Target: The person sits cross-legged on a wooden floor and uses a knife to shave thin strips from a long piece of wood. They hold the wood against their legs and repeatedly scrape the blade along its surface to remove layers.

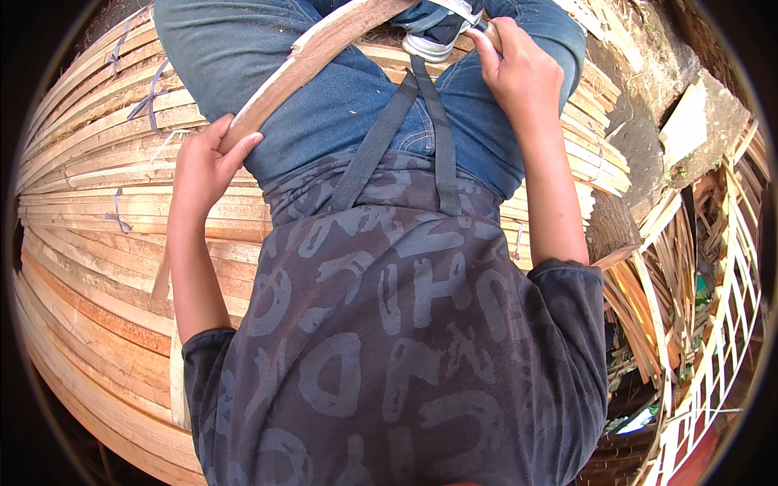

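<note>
Two forearms [194,259] reach forward beside the thighs of blue jeans [227,49]. The left hand [207,166] clasps the near end of a wooden strip [304,69], thumb on top; the right hand [523,73] closes around a handle [491,34] beside a shoe [433,36]. Tied slats [89,283] extend from the left forearm to the stack's left edge; its right edge runs near the right forearm, with rock [640,150] beyond. The strip slants across the left thigh, brown-faced, its far margin pale and splintered.
</note>
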The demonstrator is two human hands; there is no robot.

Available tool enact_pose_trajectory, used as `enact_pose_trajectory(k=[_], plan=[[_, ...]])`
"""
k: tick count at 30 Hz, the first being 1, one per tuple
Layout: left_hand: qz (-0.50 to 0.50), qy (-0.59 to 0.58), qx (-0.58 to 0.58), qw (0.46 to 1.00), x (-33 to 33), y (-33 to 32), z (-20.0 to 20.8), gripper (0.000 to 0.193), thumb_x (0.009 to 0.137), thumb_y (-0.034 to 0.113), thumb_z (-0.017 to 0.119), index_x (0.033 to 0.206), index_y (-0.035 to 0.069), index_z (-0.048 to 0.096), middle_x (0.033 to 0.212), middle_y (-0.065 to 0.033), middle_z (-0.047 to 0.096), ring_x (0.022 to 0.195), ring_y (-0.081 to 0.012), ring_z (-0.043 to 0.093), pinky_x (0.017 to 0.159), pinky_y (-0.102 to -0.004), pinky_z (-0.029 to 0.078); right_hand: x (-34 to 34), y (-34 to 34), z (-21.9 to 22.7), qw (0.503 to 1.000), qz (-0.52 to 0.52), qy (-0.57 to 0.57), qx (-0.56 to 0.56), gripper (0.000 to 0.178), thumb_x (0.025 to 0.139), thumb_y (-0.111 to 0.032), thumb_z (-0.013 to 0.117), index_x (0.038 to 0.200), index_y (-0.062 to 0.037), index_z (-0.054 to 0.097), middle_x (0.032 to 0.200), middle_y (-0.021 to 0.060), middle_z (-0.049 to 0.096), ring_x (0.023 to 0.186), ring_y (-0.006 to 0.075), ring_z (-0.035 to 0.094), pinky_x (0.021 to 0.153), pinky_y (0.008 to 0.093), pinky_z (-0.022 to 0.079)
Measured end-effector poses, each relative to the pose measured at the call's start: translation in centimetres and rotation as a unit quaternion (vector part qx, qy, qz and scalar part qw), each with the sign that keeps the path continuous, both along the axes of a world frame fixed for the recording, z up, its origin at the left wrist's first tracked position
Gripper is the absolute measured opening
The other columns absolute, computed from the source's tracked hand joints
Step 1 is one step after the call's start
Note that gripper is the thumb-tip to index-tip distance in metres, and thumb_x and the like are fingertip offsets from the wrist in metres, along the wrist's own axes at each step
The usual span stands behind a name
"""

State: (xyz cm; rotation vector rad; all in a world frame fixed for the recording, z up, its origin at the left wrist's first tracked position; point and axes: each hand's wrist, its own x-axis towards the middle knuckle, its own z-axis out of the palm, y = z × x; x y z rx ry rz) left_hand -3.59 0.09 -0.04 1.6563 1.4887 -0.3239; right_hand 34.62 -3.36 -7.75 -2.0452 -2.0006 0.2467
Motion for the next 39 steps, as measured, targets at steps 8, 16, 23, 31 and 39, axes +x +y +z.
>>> enact_pose_trajectory(k=[8, 16, 23, 31, 39], plan=[[0.031, -0.02, -0.019, 0.999, 0.8, 0.4, 0.0, 0.034, 0.089, 0.029, 0.073, 0.081, 0.0, 0.058, 0.057, -0.0074, 0.052, 0.052, -0.0155, 0.05, 0.052, -0.0319, 0.04, 1.0, -0.6, -1.2, 0.999, -0.034, -0.034, -0.002, 0.03, 0.092, -0.041, 0.065, 0.093, -0.0118, 0.063, 0.078, 0.0082, 0.07, 0.067, 0.0328, 0.067, 0.056, 0.0408, 0.052], [0.071, -0.048, -0.082, 0.993, 0.1, 0.4, 0.2, 0.021, 0.091, 0.019, 0.072, 0.087, 0.0, 0.062, 0.063, 0.004, 0.047, 0.058, -0.0054, 0.044, 0.054, -0.0244, 0.037, 17.6, -4.2, -1.8, 0.91, -0.374, -0.139, -0.111, 0.05, 0.098, -0.047, 0.052, 0.1, 0.0001, 0.069, 0.093, 0.0234, 0.071, 0.093, 0.0418, 0.068, 0.081, 0.05, 0.052], [0.154, -0.065, -0.099, 0.981, 0.7, 0.3, -0.1, 0.029, 0.09, 0.024, 0.074, 0.079, 0.0, 0.061, 0.056, 0.0016, 0.048, 0.053, -0.0064, 0.044, 0.049, -0.0264, 0.035, 9.6, -3.3, 1.2, 0.961, -0.261, 0.086, -0.036, 0.035, 0.099, -0.035, 0.059, 0.094, -0.0002, 0.063, 0.075, 0.0196, 0.066, 0.068, 0.0343, 0.066, 0.065, 0.0426, 0.05], [0.105, -0.074, -0.069, 0.989, 0.7, 0.6, -0.4, 0.032, 0.089, 0.025, 0.074, 0.076, 0.0, 0.06, 0.056, 0.0005, 0.049, 0.053, -0.0066, 0.046, 0.049, -0.0265, 0.037, -3.8, -0.3, -0.3, 0.977, -0.058, 0.207, -0.014, 0.028, 0.091, -0.03, 0.07, 0.101, -0.0039, 0.064, 0.078, 0.0204, 0.069, 0.075, 0.0412, 0.068, 0.063, 0.0434, 0.054], [0.082, -0.042, -0.06, 0.994, 1.0, 0.6, -0.2, 0.025, 0.089, 0.019, 0.074, 0.08, 0.0, 0.061, 0.058, 0.0027, 0.048, 0.052, -0.0052, 0.044, 0.048, -0.025, 0.035, -2.0, 0.5, -0.4, 0.993, -0.055, 0.088, -0.049, 0.033, 0.091, -0.042, 0.068, 0.102, -0.0116, 0.066, 0.076, 0.0169, 0.07, 0.072, 0.0391, 0.069, 0.061, 0.0449, 0.054]])
